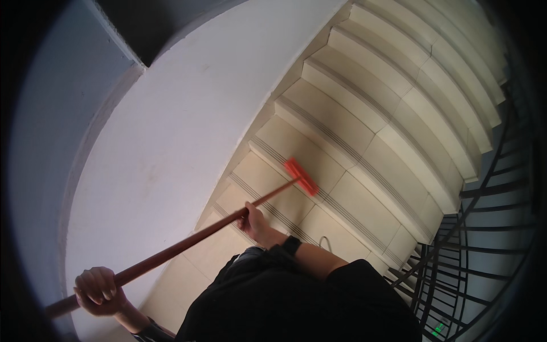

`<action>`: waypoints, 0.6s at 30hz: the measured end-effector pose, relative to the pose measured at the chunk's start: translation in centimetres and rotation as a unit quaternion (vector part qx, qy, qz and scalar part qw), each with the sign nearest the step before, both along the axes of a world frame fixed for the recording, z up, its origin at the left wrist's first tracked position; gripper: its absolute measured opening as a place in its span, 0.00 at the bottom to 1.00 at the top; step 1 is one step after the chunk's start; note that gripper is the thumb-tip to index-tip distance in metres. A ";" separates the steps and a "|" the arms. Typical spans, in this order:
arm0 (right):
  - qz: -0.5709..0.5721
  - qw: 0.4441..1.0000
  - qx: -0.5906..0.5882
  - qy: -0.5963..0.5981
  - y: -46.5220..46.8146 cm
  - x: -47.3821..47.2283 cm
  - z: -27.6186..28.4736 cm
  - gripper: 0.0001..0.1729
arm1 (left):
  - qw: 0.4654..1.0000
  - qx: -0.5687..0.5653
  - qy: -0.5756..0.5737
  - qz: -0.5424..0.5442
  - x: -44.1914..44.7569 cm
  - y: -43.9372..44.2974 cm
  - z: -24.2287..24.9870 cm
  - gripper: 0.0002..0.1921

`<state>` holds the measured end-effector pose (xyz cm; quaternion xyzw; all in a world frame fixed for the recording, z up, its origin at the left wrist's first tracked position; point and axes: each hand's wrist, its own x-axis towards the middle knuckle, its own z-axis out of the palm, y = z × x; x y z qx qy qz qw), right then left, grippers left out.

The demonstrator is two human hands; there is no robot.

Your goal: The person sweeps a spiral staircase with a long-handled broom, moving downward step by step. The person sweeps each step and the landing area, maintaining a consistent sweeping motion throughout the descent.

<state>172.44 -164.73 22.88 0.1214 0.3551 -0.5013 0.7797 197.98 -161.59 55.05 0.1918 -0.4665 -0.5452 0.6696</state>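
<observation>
My left hand (96, 290) is closed round the upper part of a long reddish-brown pole (171, 250), at the lower left of the view. Further down the same pole, my right hand (253, 221) grips it in front of my body. At the pole's far end a red broom or brush head (301, 176) lies across the grooved edge of a beige tiled stair (273, 132). The head is slightly blurred, and its underside is hidden.
More tiled steps (363, 68) curve away to the upper right. A white wall (149, 141) runs along their left side. Dark metal railings (474, 209) border the stairs on the right. A thin curved wire-like thing (325, 243) shows beside my right forearm.
</observation>
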 end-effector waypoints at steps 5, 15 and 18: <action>0.004 1.000 0.001 0.020 -1.4 2.9 -1.4 0.24 | 1.000 -0.025 -0.010 -0.007 1.2 -0.8 -0.3 0.20; 0.012 1.000 -0.009 0.000 -6.5 2.6 -0.7 0.18 | 0.993 -0.075 -0.090 0.013 1.2 -2.8 0.0 0.22; -0.014 1.000 0.025 -0.005 -4.5 4.6 -0.9 0.23 | 0.999 -0.017 -0.031 0.027 2.5 -3.4 0.3 0.23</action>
